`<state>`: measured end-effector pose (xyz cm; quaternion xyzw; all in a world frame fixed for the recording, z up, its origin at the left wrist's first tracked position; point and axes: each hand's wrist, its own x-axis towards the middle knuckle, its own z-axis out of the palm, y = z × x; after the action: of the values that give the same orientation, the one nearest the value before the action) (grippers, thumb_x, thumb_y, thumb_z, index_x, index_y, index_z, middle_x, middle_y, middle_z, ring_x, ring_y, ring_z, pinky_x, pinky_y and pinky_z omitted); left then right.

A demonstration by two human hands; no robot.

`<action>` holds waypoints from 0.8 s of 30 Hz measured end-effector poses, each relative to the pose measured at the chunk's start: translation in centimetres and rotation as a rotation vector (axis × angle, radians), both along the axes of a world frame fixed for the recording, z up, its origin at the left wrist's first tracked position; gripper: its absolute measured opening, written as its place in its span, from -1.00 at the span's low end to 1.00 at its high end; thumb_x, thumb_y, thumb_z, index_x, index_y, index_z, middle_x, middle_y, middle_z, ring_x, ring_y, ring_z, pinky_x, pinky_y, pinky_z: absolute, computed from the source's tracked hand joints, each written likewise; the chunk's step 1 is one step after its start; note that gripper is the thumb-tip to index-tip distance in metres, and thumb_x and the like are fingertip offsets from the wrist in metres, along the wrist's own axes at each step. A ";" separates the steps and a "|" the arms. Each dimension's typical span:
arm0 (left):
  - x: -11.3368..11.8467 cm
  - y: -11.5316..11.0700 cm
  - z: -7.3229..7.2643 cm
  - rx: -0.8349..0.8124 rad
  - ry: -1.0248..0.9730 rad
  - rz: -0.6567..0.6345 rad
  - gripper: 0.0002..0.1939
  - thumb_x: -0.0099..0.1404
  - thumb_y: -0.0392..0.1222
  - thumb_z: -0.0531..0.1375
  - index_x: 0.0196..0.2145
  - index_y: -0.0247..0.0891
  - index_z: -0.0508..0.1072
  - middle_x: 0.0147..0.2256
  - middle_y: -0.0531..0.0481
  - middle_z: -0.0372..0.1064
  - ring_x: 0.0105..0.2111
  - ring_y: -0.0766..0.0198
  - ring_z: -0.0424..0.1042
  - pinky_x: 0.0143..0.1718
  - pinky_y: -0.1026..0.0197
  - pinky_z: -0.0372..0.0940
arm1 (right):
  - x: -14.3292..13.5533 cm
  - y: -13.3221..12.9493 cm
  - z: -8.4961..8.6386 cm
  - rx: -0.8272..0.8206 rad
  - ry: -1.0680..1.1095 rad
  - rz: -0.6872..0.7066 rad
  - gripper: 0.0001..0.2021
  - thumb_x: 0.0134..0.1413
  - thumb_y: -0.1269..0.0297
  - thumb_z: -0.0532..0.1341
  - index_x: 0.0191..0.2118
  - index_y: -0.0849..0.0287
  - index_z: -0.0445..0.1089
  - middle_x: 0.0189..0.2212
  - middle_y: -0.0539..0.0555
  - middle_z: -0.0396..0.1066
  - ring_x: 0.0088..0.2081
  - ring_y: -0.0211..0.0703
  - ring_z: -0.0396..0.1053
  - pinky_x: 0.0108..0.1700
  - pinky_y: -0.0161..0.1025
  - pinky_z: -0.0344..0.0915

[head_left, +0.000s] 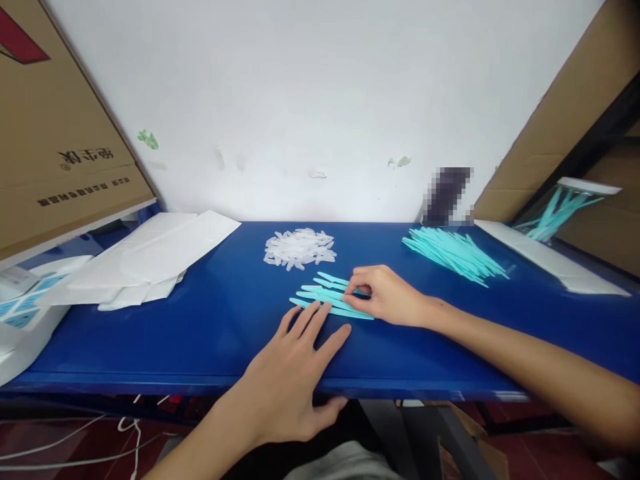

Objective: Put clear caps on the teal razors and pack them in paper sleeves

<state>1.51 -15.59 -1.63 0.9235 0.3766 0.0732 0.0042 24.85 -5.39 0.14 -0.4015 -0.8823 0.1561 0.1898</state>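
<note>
Several slim turquoise plastic sticks, shaped like eyebrow razors [320, 293], lie side by side in a loose row on the blue table [210, 333]. My right hand [383, 295] has thumb and fingers pinched at the right ends of this row, seemingly on one eyebrow razor; its grip partly hides those ends. Fingers spread, my left hand [293, 367] rests at the near side, its fingertips at the nearest razor. Beyond the row is a heap of small translucent white plastic caps [300, 248]. Farther right lies a big pile of the same turquoise razors [453, 255].
White paper sheets [160, 247] and a white tray with blue items [30, 313] are at left, below a cardboard box [65, 133]. A clear bag of turquoise razors [560, 210] and a white strip [550, 257] sit at right. A white wall [320, 100] bounds the back.
</note>
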 end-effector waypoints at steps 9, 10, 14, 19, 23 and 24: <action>-0.2 0.1 -0.3 0.026 -0.005 -0.004 -0.15 0.31 0.10 0.27 0.45 -0.14 0.08 0.47 -0.37 -0.16 0.45 -0.32 -0.08 0.32 -0.45 0.07 | 1.3 0.4 0.4 0.139 -0.098 -0.044 -0.66 0.37 0.13 0.10 -0.04 0.19 0.57 -0.33 0.11 0.49 -0.38 -0.18 0.35 -0.33 -0.23 0.16; -0.3 0.1 -0.4 0.036 -0.008 -0.007 -0.14 0.32 0.11 0.27 0.45 -0.13 0.07 0.47 -0.36 -0.17 0.45 -0.31 -0.08 0.32 -0.45 0.07 | 1.8 0.7 0.3 0.167 -0.140 -0.066 -0.65 0.38 0.12 0.10 -0.02 0.18 0.55 -0.27 0.12 0.51 -0.35 -0.16 0.37 -0.32 -0.23 0.17; -0.4 0.1 -0.6 0.069 -0.006 -0.024 -0.17 0.36 0.13 0.23 0.45 -0.13 0.06 0.47 -0.34 -0.14 0.44 -0.30 -0.06 0.31 -0.45 0.09 | 2.9 1.3 0.0 0.179 -0.271 -0.128 -0.70 0.36 0.04 0.11 -0.16 0.15 0.45 -0.23 0.11 0.48 -0.33 -0.13 0.37 -0.32 -0.21 0.13; -0.5 0.0 -0.7 0.089 0.007 -0.020 -0.24 0.39 0.12 0.21 0.43 -0.10 0.12 0.43 -0.32 0.00 0.36 -0.31 0.14 0.24 -0.47 0.18 | 1.7 1.0 0.2 0.097 -0.221 -0.033 -0.68 0.41 0.04 0.03 -0.27 0.13 0.36 -0.31 0.06 0.48 -0.36 -0.18 0.34 -0.33 -0.23 0.10; -0.6 0.0 -0.8 0.130 0.000 -0.020 -0.26 0.39 0.11 0.21 0.43 -0.11 0.14 0.43 -0.32 0.01 0.34 -0.34 0.17 0.21 -0.46 0.23 | 3.3 2.1 1.8 0.224 -0.301 -0.374 -0.62 0.41 0.02 -0.04 -0.13 0.15 0.41 -0.32 0.16 0.53 -0.36 -0.06 0.41 -0.35 -0.20 0.08; -0.7 0.0 -0.9 0.144 -0.003 -0.026 -0.26 0.39 0.11 0.20 0.42 -0.12 0.15 0.42 -0.33 0.03 0.34 -0.34 0.17 0.21 -0.46 0.23 | 4.6 2.7 2.4 0.272 -0.368 -0.517 -0.62 0.39 0.03 -0.03 -0.08 0.17 0.41 -0.28 0.22 0.54 -0.33 0.00 0.43 -0.35 -0.18 0.09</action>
<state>0.84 -15.57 -2.51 0.9261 0.3583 0.1015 -0.0606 29.40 -2.70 2.52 -0.6043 -0.7835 -0.0911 0.1126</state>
